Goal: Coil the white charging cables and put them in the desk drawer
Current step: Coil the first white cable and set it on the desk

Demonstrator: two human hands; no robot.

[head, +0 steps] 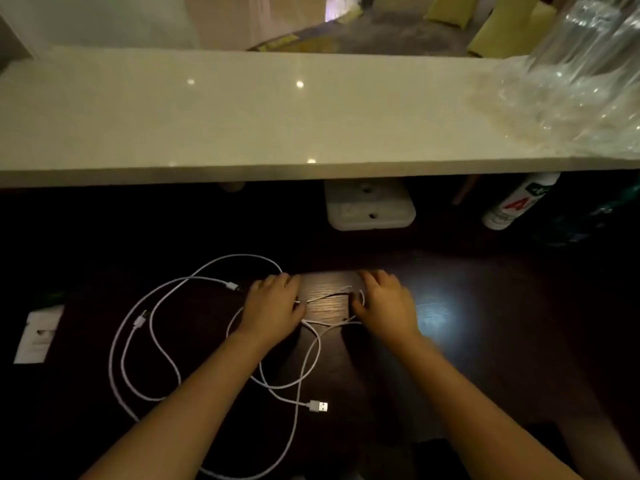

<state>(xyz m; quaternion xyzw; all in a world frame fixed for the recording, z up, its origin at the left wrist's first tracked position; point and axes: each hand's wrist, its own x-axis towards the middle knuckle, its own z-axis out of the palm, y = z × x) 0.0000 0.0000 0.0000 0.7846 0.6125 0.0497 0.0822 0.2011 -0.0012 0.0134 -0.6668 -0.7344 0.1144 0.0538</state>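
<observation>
At centre frame, the left hand and right hand each pinch a short stretch of the white charging cables, whose loops sprawl lower left across the dark table. Crossed strands could knot when pulled; the USB plug may snag.

White charging cables sprawled uncoiled in loose overlapping loops on the dark wooden worktop, a USB plug lying at the near end, strands pulled taut between both hands

white shelf, clear plastic, bottle
</observation>
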